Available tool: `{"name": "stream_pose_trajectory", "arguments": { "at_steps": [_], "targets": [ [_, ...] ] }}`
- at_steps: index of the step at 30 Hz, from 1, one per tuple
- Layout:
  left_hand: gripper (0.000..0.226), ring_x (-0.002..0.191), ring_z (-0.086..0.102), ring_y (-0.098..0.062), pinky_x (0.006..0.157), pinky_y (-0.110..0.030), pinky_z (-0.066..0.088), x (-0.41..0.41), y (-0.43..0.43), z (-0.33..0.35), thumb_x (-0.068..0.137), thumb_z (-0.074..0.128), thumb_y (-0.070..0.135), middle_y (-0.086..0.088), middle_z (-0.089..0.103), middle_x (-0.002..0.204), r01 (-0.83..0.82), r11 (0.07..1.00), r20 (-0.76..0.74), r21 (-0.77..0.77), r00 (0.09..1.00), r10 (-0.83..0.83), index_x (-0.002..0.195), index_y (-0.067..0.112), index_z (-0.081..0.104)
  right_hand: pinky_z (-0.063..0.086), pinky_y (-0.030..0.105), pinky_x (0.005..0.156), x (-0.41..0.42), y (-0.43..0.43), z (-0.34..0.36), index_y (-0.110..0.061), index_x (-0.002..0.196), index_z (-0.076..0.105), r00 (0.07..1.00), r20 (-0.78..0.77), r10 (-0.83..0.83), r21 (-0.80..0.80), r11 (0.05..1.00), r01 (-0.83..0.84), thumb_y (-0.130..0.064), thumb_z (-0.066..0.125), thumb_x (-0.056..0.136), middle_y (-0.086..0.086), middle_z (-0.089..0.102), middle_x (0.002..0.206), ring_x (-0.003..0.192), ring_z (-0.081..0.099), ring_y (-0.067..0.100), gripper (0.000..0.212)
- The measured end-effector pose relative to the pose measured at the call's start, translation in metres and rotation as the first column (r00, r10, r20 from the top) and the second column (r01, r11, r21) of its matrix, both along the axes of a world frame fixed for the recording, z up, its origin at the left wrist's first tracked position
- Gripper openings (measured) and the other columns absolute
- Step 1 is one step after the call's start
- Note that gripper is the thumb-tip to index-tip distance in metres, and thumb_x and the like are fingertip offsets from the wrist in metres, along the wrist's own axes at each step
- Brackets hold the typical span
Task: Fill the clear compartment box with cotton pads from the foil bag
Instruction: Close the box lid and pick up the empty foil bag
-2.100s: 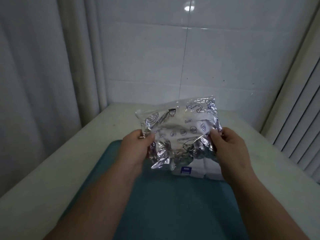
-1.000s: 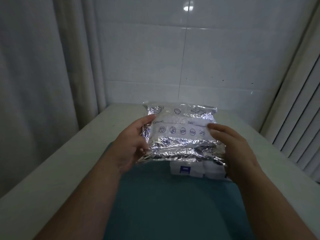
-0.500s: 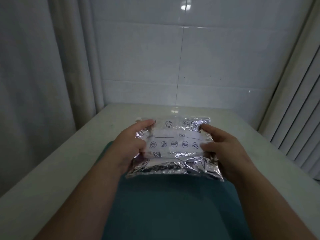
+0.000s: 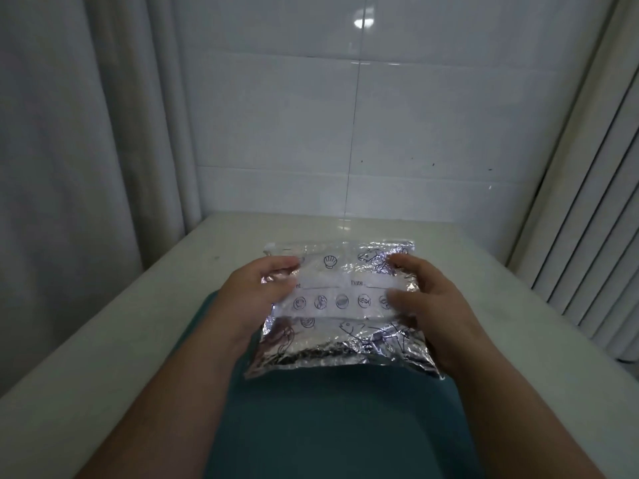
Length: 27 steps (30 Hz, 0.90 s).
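A crinkled silver foil bag [image 4: 340, 309] with a white label strip and printed sea-creature drawings lies flat in front of me, over the far end of a teal mat [image 4: 332, 420]. My left hand [image 4: 257, 299] holds its left edge, thumb on top and fingers curled round the side. My right hand [image 4: 427, 302] holds its right edge the same way. The clear compartment box is hidden under the bag. No cotton pads show.
The mat lies on a pale table [image 4: 114, 337] that runs to a white tiled wall [image 4: 345, 133]. A grey curtain [image 4: 69, 150] hangs at the left, and vertical blinds [image 4: 594, 216] stand at the right.
Both hands have lowered the bag from an upright, crumpled hold to flat on the mat, label up. It now covers the box that showed beneath it earlier.
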<state>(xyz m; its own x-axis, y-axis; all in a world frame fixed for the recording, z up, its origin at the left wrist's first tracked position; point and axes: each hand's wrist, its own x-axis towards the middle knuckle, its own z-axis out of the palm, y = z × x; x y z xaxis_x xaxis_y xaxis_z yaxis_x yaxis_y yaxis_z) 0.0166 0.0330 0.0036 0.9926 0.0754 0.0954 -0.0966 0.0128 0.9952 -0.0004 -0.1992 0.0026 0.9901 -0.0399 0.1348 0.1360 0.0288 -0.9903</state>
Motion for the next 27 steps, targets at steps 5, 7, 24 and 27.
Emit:
{"name": "stream_pose_trajectory", "arguments": {
  "at_steps": [5, 7, 24, 27],
  "targets": [
    [0.06, 0.044, 0.055, -0.01, 0.044, -0.016, 0.045, -0.005, 0.0, 0.004, 0.08, 0.064, -0.011, -0.011, 0.068, 0.101, 0.037, 0.999, -0.034, 0.017, 0.999, -0.036, 0.119, 0.034, 0.067, 0.045, 0.03, 0.051, 0.002, -0.004, -0.001, -0.028, 0.131, 0.057, 1.0, -0.002, 0.006, -0.005, 1.0, -0.006, 0.026, 0.052, 0.073, 0.005, 0.065, 0.11, 0.059, 0.052, 0.022, 0.08],
    [0.063, 0.053, 0.057, -0.016, 0.053, -0.02, 0.049, -0.006, -0.001, 0.006, 0.079, 0.06, -0.016, -0.012, 0.068, 0.108, 0.061, 0.997, -0.028, -0.041, 0.998, -0.062, 0.122, 0.03, 0.066, 0.04, 0.031, 0.053, 0.001, -0.005, 0.002, -0.023, 0.138, 0.052, 1.0, 0.014, 0.002, 0.021, 1.0, -0.003, 0.028, 0.05, 0.073, -0.007, 0.065, 0.108, 0.061, 0.044, 0.022, 0.083],
    [0.052, 0.078, 0.073, -0.029, 0.068, -0.039, 0.06, 0.0, -0.002, -0.001, 0.082, 0.06, -0.015, -0.011, 0.068, 0.109, 0.038, 0.998, -0.051, -0.056, 0.998, -0.04, 0.106, 0.03, 0.071, 0.059, 0.036, 0.066, -0.004, 0.004, 0.004, -0.033, 0.127, 0.059, 0.995, 0.101, -0.026, 0.09, 0.996, 0.017, 0.012, 0.062, 0.085, -0.01, 0.056, 0.122, 0.073, 0.072, 0.015, 0.062],
    [0.054, 0.078, 0.074, -0.026, 0.069, -0.043, 0.061, 0.002, -0.004, -0.003, 0.08, 0.062, -0.015, -0.005, 0.069, 0.109, -0.068, 0.997, -0.008, -0.033, 0.998, 0.068, 0.104, 0.033, 0.072, 0.052, 0.031, 0.077, 0.0, 0.002, 0.002, -0.032, 0.121, 0.064, 0.989, 0.059, -0.138, -0.076, 0.987, 0.143, -0.015, 0.067, 0.09, -0.002, 0.061, 0.119, 0.095, 0.066, 0.01, 0.035]
  ]
}}
